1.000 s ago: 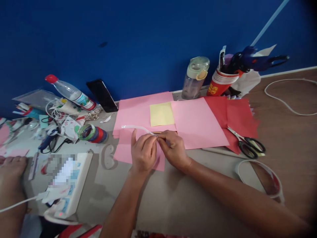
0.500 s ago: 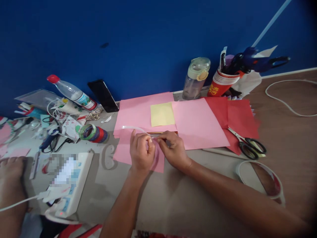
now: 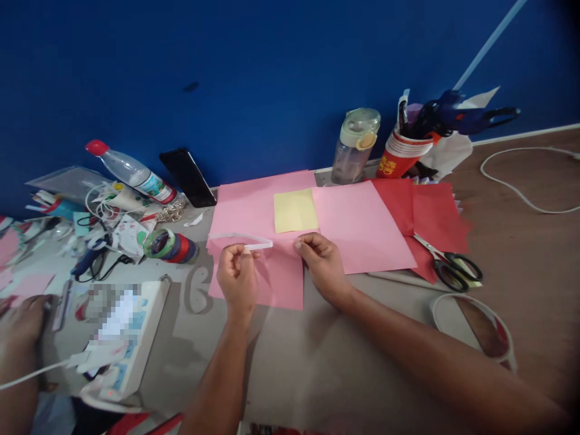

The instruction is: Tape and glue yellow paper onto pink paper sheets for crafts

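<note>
The left hand [image 3: 238, 275] pinches a narrow, white, ribbon-like strip [image 3: 260, 246] near its bend, over layered pink paper sheets [image 3: 369, 226], probably because something so limp needs fingertip control. The right hand [image 3: 324, 263], fingers bunched narrowly, hovers near a square yellow paper [image 3: 296, 211]; whether it grips anything, I cannot tell.
</note>
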`<state>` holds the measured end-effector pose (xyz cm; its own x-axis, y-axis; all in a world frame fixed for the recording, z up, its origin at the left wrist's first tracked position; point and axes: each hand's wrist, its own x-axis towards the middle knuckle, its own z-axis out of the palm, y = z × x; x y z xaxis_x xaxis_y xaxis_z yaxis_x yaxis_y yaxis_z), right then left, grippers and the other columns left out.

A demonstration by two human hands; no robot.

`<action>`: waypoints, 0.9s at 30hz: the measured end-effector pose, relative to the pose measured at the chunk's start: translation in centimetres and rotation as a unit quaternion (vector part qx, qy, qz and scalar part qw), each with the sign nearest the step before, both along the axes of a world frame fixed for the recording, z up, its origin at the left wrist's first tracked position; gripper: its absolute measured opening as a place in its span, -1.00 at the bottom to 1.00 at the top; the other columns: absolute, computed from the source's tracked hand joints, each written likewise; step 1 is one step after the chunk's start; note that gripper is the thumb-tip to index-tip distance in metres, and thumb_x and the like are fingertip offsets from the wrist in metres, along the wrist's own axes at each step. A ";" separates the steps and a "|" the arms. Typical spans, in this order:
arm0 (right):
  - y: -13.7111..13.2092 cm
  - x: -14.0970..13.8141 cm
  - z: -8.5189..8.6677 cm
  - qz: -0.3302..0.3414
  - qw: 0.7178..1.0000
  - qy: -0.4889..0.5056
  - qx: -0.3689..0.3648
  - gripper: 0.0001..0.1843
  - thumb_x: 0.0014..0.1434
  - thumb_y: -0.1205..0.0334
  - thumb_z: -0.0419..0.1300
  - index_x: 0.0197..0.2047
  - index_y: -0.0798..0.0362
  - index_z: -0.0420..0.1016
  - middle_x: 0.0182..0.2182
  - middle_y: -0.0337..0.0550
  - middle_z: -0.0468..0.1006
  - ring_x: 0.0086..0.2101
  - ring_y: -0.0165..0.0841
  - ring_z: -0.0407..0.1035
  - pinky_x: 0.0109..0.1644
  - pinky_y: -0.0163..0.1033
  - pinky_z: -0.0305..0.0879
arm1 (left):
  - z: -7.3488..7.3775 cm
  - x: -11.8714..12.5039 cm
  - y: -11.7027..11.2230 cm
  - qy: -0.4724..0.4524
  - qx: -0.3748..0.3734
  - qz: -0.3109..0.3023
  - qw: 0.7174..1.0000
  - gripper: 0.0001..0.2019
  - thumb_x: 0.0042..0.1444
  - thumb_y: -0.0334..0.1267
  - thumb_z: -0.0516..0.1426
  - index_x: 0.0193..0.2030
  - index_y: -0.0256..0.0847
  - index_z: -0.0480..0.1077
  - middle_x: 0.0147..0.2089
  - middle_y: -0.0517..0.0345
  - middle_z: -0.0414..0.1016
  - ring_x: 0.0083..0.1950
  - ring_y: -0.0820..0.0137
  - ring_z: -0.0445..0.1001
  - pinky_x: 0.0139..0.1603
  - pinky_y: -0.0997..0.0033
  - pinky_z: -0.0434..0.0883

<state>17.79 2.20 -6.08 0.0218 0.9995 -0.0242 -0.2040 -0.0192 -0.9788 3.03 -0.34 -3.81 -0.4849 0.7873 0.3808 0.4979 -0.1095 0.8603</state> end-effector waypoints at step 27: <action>-0.6 0.0 0.7 0.045 0.993 -0.046 0.100 -0.90 0.15 0.21 0.18 -0.36 0.01 0.50 -0.39 -0.21 0.56 -0.30 -0.34 0.44 -0.17 -0.22 0.37 | 0.5 1.4 -0.5 0.369 0.098 -0.140 0.913 -0.75 0.18 -0.47 0.06 -0.09 -0.09 0.43 -0.08 0.13 0.59 0.28 0.19 0.29 0.40 -0.19 -0.24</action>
